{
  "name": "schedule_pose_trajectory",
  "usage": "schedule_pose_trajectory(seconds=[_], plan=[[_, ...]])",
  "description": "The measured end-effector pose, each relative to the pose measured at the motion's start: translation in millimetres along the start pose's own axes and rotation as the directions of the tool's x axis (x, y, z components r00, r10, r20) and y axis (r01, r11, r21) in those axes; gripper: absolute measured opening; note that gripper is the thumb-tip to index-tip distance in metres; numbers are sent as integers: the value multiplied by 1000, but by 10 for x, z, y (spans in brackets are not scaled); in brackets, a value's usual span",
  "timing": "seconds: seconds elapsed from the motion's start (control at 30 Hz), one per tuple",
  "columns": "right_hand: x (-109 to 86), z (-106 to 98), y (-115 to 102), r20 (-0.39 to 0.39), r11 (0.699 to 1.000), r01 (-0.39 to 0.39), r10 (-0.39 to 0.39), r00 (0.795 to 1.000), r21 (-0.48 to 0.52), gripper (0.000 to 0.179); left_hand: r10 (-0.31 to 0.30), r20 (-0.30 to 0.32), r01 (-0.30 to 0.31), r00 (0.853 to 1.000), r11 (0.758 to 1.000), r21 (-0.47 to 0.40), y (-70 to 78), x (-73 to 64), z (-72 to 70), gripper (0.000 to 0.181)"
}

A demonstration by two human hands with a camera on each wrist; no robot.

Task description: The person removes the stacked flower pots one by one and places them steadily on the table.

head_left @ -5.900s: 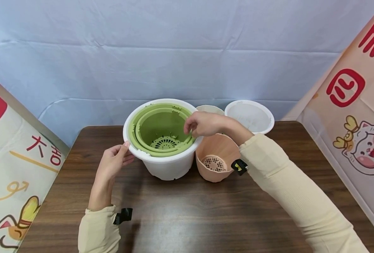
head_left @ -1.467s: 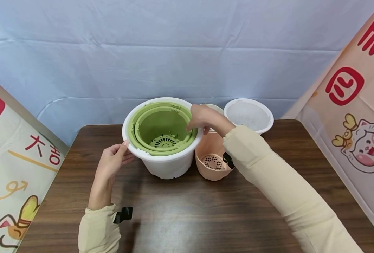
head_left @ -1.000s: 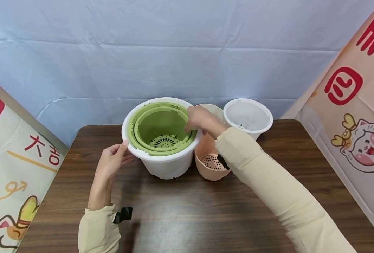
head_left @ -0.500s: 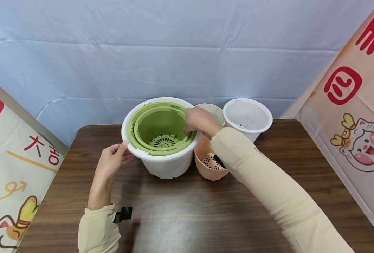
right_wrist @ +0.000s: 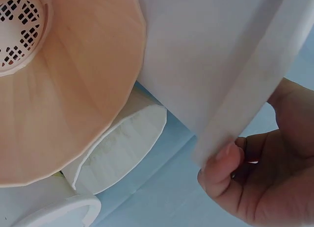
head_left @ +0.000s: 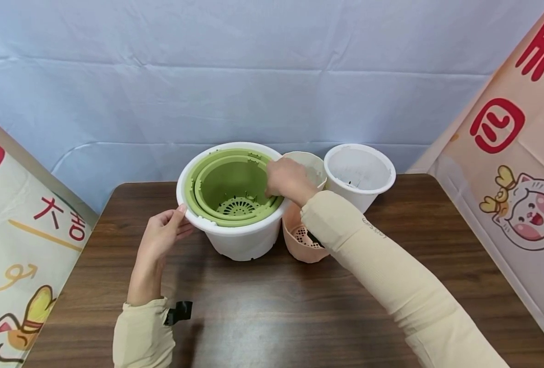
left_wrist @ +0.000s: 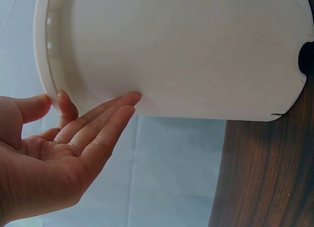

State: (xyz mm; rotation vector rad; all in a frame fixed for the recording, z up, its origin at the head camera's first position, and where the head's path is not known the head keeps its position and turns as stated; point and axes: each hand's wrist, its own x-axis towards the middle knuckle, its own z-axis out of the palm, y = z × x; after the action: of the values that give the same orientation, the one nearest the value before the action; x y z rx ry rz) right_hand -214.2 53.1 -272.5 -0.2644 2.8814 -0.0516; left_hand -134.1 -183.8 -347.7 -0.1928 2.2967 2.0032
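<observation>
A large white plastic flower pot [head_left: 242,244] stands upright on the table. Two green flower pots are nested inside it, an outer one [head_left: 190,191] and an inner one [head_left: 230,176] with a slotted base. At the white pot's left rim, my left hand [head_left: 161,232] pinches the edge between thumb and index finger; the left wrist view shows the other fingers extended against the wall. My right hand [head_left: 288,179] grips the right rim. In the right wrist view its fingertips [right_wrist: 228,161] curl under the white edge, while the thumb reaches over toward the green rims.
Close on the right stands a peach pot [head_left: 299,253] with a grid base, partly under my right forearm. Behind it are a cream pot [head_left: 313,163] and a smaller white pot [head_left: 359,166]. A pale cloth backdrop [head_left: 235,76] hangs behind the wooden table [head_left: 244,317].
My right hand has gone from the inner green rim to the white pot's rim, then crept left and nearer along it. The forearm has swung left, uncovering the smaller white pot. The left hand stays put.
</observation>
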Motion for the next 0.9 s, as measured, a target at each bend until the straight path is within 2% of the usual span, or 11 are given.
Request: schedule_pose_trajectory(seconds=[0.43,0.9], plan=[[18,25,-14,-13,999,-23,23,1000,-29,27,7,-6,-7,1000,1000,3,-9,7,4,49],[33,35,-10,-12,999,-40,40,999,-2,29,6,-2,-6,1000,1000,2,-8,9,-1,50]])
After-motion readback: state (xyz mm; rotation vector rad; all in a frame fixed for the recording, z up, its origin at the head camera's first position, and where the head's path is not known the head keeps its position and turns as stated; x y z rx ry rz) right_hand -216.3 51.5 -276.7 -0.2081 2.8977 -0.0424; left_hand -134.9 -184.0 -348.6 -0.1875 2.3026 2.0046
